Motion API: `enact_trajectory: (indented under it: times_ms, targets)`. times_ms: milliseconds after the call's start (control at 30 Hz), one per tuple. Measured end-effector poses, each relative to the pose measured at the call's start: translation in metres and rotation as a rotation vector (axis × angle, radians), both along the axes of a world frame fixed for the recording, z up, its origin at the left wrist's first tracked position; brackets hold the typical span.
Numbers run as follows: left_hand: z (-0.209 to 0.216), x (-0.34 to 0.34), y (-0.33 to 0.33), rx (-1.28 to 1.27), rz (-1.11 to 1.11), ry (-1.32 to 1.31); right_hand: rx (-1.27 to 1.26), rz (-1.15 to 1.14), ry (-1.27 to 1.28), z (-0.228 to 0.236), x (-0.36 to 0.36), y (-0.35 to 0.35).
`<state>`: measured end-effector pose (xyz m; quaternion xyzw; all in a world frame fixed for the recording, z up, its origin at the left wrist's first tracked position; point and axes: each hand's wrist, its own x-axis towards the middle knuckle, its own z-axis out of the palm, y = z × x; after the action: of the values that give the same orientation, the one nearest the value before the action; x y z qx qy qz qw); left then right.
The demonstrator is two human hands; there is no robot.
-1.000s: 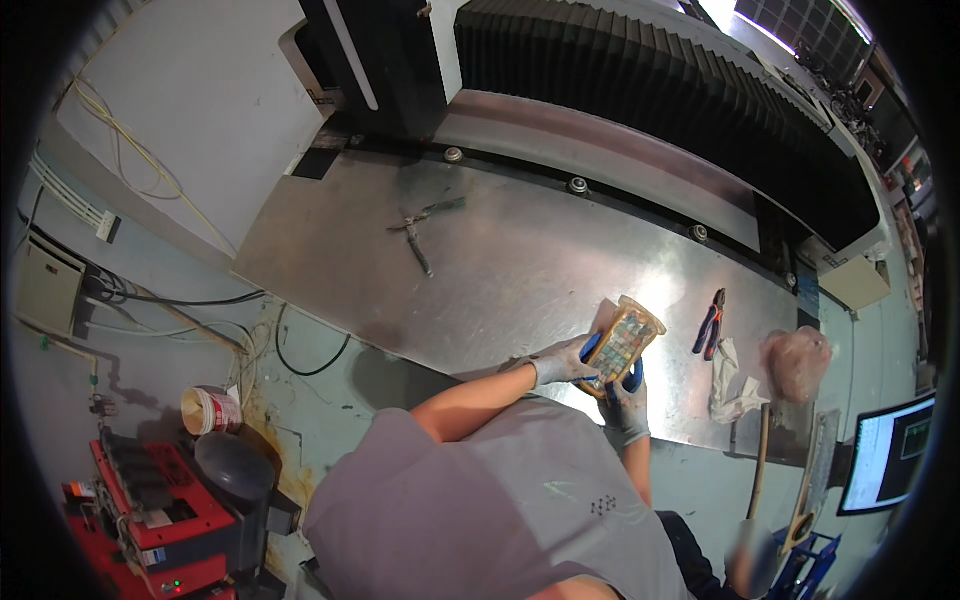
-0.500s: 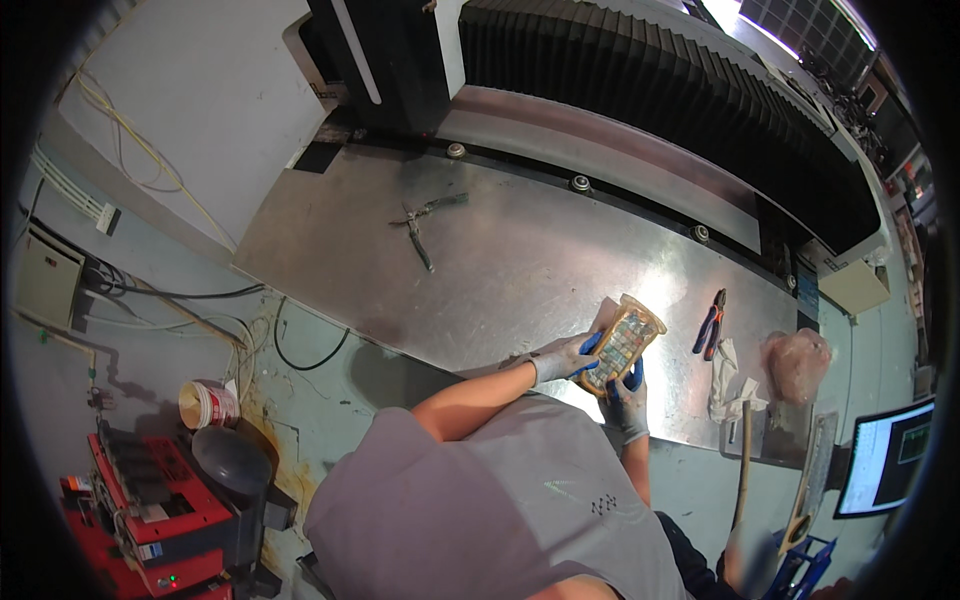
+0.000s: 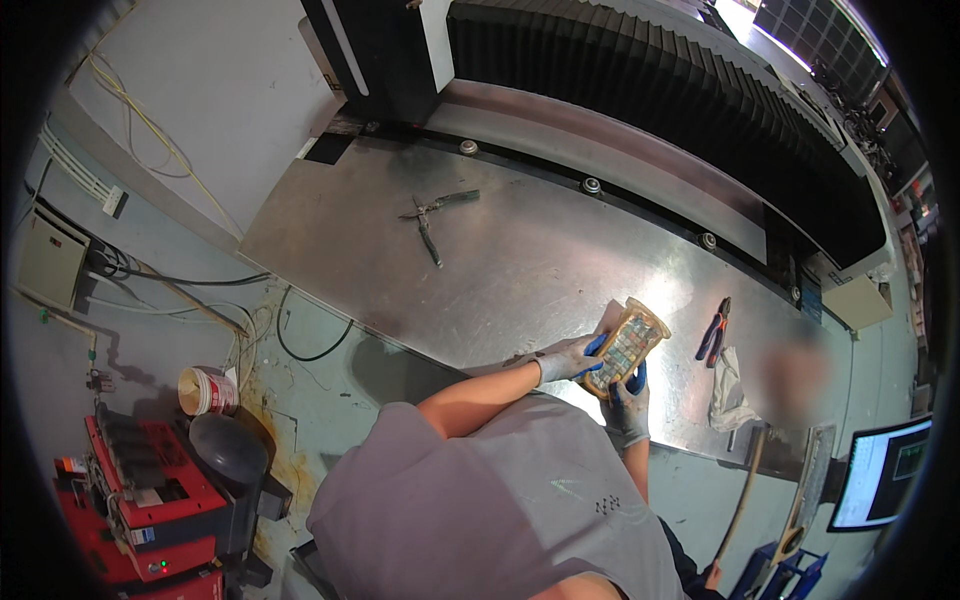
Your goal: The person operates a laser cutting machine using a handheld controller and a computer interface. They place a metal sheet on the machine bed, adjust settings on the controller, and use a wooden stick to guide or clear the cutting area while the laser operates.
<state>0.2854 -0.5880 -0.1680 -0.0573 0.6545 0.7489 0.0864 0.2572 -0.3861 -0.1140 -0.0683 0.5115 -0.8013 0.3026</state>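
Both hands, in grey work gloves with blue fingers, grip a rectangular amber-framed piece [image 3: 628, 345] with a grid of small pale, greenish and reddish blocks in its face. It tilts up over the near edge of the metal table. My left hand [image 3: 572, 362] closes on its left side, and my right hand [image 3: 630, 408] clasps its lower right corner. To the right on the table lie pliers [image 3: 713, 332] with red and blue handles. Past them is a crumpled white cloth or glove [image 3: 732, 398]. Dark-handled pliers [image 3: 431, 222] lie spread farther left.
The metal table [image 3: 350, 230] runs below a black bellows cover [image 3: 660, 110] at the back. A wooden stick [image 3: 740, 500] leans by the right edge, another person's hand [image 3: 712, 576] at its lower end. A monitor [image 3: 880, 475] stands right; a red machine [image 3: 150, 510] and bucket [image 3: 205, 390] left.
The view has shifted slightly. Both hands keep their hold on the amber-framed piece, almost unmoved. At lower right the stick leans more, and the other person's hand now shows by it.
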Motion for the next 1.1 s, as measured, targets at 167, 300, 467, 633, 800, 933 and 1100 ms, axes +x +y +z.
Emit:
enact_trajectory:
  times_ms: [167, 300, 467, 633, 800, 933, 1100]
  targets:
    - [0.013, 0.002, -0.004, -0.031, -0.021, 0.003, 0.168, -0.012, 0.07, -0.007, -0.003, 0.004]
    - [0.022, 0.002, -0.004, -0.112, -0.049, 0.006, 0.097, -0.02, 0.048, -0.008, -0.002, 0.004]
    - [0.032, 0.003, 0.008, -0.168, 0.065, -0.076, 0.193, -0.007, 0.095, -0.007, -0.002, 0.005]
    - [0.043, 0.004, 0.014, -0.365, 0.088, -0.153, 0.221, -0.002, 0.118, -0.004, 0.0, 0.007]
    - [0.036, 0.004, 0.015, -0.348, 0.08, -0.168, 0.156, 0.01, 0.079, -0.002, 0.0, 0.006]
    - [0.028, 0.004, 0.016, -0.407, 0.102, -0.153, 0.202, -0.005, 0.083, -0.006, 0.0, 0.006]
    - [0.034, 0.004, 0.015, -0.391, 0.053, -0.169, 0.195, 0.002, 0.097, -0.005, 0.001, 0.007]
